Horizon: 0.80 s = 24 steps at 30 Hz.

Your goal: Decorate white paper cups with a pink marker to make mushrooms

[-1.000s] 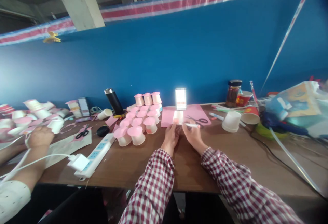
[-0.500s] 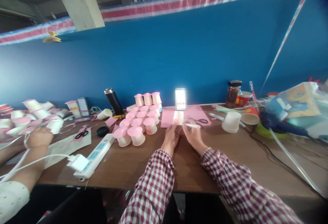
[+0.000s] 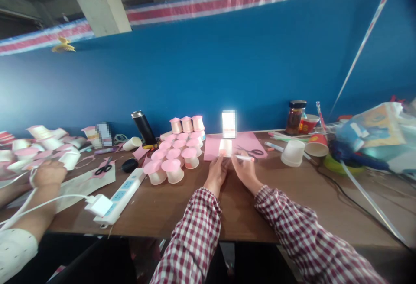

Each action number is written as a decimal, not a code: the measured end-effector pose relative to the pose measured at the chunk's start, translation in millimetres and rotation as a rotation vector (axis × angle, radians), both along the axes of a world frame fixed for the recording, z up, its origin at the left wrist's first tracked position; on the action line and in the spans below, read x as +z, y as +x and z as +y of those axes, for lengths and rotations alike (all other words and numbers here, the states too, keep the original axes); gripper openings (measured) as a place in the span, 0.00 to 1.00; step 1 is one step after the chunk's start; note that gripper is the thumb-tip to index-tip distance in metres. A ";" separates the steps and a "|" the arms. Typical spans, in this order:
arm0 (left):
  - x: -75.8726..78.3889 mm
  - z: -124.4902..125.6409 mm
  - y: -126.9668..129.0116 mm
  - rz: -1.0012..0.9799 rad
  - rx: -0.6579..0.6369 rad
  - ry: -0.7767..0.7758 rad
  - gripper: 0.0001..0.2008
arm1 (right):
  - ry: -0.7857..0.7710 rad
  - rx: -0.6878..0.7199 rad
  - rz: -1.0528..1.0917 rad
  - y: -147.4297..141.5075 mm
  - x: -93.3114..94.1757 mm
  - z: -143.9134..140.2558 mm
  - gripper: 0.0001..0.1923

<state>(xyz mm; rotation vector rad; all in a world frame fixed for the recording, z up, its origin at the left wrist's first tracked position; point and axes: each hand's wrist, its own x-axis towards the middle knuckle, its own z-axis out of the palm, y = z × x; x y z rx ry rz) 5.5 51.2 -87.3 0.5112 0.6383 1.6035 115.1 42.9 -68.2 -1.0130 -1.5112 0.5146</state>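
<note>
My left hand is closed around the lower part of a white paper cup, which glows bright in the light. A white marker pen with an orange end is gripped in my right hand, close beside the cup. Behind both hands lies a sheet of pink paper, and black scissors rest on it. A bright phone screen, blurred out, stands upright at the back of the sheet. My fingertips are partly hidden.
Several paper cups topped with pink paper stand left of my hands. Beyond them are a power strip and a black flask. A co-worker's hand holds a cup at far left. White cups and a jar stand right.
The view has tipped very slightly. Both hands keep their places on the cup and the marker pen, with no clear movement.
</note>
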 end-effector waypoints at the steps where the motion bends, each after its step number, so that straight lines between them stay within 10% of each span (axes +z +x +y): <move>1: 0.5 -0.2 0.2 -0.001 0.002 -0.001 0.05 | 0.000 0.000 0.000 -0.1 -0.1 0.1 0.10; 24: -1.1 0.5 -0.7 0.019 0.012 0.000 0.06 | 0.027 0.015 -0.066 -0.9 -4.2 3.4 0.10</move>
